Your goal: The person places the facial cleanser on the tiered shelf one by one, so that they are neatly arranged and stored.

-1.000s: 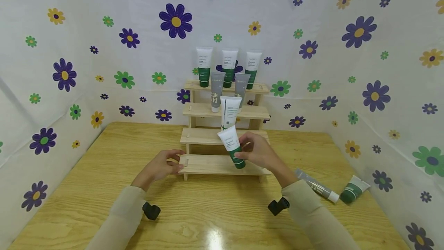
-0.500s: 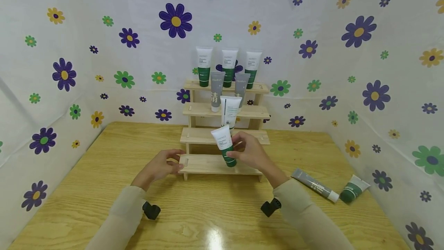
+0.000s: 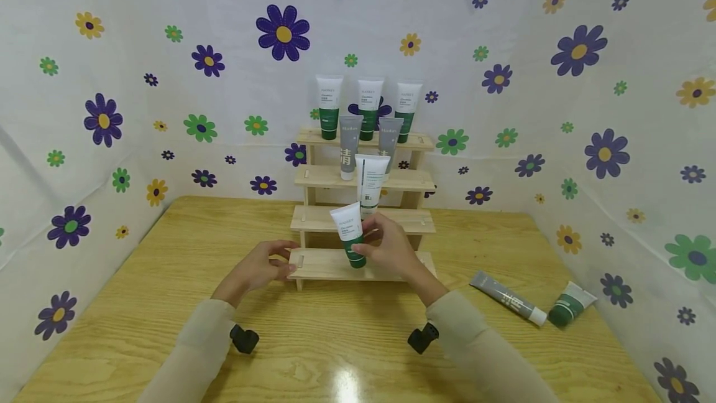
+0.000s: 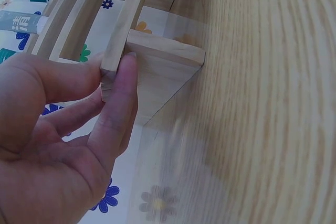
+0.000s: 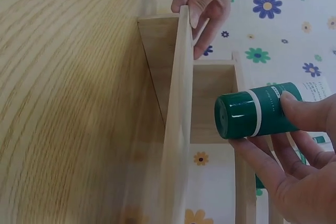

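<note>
My right hand (image 3: 391, 252) grips a white-and-green squeeze tube (image 3: 348, 232) between thumb and fingers. The tube leans to the left, cap down, over the lowest board (image 3: 319, 261) of a stepped wooden display rack. In the right wrist view, a gap shows between the tube's green cap (image 5: 233, 115) and that board (image 5: 180, 114). At the board's left end, my left hand (image 3: 261, 269) pinches the wood; the left wrist view shows its thumb and fingers (image 4: 118, 103) on opposite faces of the board. A white tube (image 3: 371, 179) stands one tier up, partly hidden.
Three white-and-green tubes (image 3: 329, 104) stand on the top tier, with two grey tubes (image 3: 349, 148) on the tier below. A grey tube (image 3: 508, 298) and another white-and-green tube (image 3: 570, 305) lie on the wooden table (image 3: 335, 341) at right. Flowered cloth (image 3: 224, 98) encloses the back and sides.
My right hand has carried the white-and-green tube leftward along the lowest board, from its right half to near the middle. The left hand has stayed at the board's left end.
</note>
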`<state>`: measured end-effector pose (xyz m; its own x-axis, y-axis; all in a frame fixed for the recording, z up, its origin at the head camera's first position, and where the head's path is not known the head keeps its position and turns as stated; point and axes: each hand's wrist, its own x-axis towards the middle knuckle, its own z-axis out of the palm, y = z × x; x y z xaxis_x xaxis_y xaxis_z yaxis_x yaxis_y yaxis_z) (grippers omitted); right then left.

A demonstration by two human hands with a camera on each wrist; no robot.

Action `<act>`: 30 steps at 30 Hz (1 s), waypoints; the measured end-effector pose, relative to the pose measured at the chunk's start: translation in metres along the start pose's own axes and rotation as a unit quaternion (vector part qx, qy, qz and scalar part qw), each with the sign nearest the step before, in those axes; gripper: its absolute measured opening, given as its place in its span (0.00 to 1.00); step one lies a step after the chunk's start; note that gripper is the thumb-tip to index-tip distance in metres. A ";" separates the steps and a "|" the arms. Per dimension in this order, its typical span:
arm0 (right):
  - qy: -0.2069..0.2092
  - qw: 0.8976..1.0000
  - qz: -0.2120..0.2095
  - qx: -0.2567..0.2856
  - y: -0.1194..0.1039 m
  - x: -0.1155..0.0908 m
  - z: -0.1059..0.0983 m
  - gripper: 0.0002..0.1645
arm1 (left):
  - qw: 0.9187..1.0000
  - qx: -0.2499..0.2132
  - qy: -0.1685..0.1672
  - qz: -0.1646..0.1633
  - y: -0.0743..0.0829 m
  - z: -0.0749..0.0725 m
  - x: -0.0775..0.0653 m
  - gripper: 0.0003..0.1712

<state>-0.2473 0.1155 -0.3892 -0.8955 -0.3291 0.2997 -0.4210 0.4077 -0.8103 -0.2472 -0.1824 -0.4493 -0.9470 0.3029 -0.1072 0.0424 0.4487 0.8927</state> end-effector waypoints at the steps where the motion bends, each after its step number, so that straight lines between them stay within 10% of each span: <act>1: 0.000 1.000 0.010 0.006 -0.001 0.001 0.002 0.19 | 1.000 0.000 0.000 -0.001 0.000 0.000 0.000 0.30; 30: 0.052 0.998 0.029 0.036 -0.001 0.005 0.045 0.19 | 1.000 0.001 0.008 -0.019 0.001 0.002 0.001 0.30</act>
<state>-0.2443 0.0746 -0.4094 -0.9300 -0.2151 0.2981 -0.3593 0.3605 -0.8608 -0.2473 -0.1802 -0.4497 -0.9531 0.2718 -0.1331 0.0075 0.4607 0.8875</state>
